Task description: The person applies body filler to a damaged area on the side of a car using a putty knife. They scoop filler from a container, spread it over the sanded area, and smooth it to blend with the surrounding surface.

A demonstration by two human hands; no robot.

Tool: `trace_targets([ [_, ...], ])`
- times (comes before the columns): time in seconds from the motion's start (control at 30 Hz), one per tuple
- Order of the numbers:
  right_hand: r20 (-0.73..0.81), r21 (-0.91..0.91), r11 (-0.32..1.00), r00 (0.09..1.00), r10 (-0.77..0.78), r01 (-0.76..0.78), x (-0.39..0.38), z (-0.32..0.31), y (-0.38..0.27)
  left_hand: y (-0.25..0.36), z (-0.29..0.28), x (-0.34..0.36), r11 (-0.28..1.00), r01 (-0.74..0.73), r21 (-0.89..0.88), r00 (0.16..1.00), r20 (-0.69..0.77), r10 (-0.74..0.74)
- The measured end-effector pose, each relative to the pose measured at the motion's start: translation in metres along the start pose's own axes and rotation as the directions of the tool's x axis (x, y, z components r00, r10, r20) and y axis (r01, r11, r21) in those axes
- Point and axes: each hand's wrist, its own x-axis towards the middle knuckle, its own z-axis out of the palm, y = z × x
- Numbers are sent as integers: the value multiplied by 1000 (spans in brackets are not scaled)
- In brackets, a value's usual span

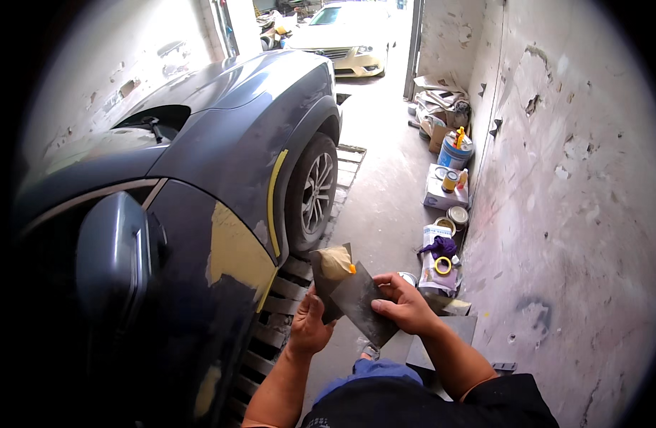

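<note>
In front of my body, my left hand (pixel 310 328) grips a dark flat plate (pixel 325 291) from below. A lump of beige filler putty (pixel 334 262) sits on its far end, with a small orange dab (pixel 353 269) at the lump's right side. My right hand (pixel 409 307) pinches a dark, flat rectangular spreader (pixel 365 305) between thumb and fingers. The spreader overlaps part of the plate, so whether they touch I cannot tell. To the left stands a dark grey car (pixel 214 135); tan filler (pixel 235 250) coats part of its side, close to the front wheel.
Yellow masking tape (pixel 277 203) edges the wheel arch. The wing mirror (pixel 113 257) juts out at left. Cans, a white box (pixel 442 192), a purple cloth (pixel 442 247) and a tape roll (pixel 443 265) line the right wall (pixel 556 214). A light-coloured car (pixel 346 43) stands beyond the doorway.
</note>
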Motion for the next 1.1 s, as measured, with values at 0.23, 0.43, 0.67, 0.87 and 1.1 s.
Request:
trace_targets([
  [0.23, 124, 208, 976, 992, 37, -63, -6, 71, 6, 23, -41, -68, 973, -202, 109, 977, 87, 193],
  [0.43, 212, 179, 984, 975, -62, 23, -17, 109, -16, 49, -77, -136, 984, 28, 174, 995, 87, -43],
  [0.67, 735, -281, 745, 635, -238, 605, -19, 165, -52, 44, -78, -175, 739, 188, -647, 957, 291, 11],
  [0.87, 633, -544, 607, 758, -157, 580, 5, 151, -21, 35, -77, -178, 701, 163, -695, 965, 261, 35],
  [1.1, 518, -723, 251, 746, -418, 643, 5, 178, 4, 15, -77, -143, 882, -339, 326, 875, -236, 423],
])
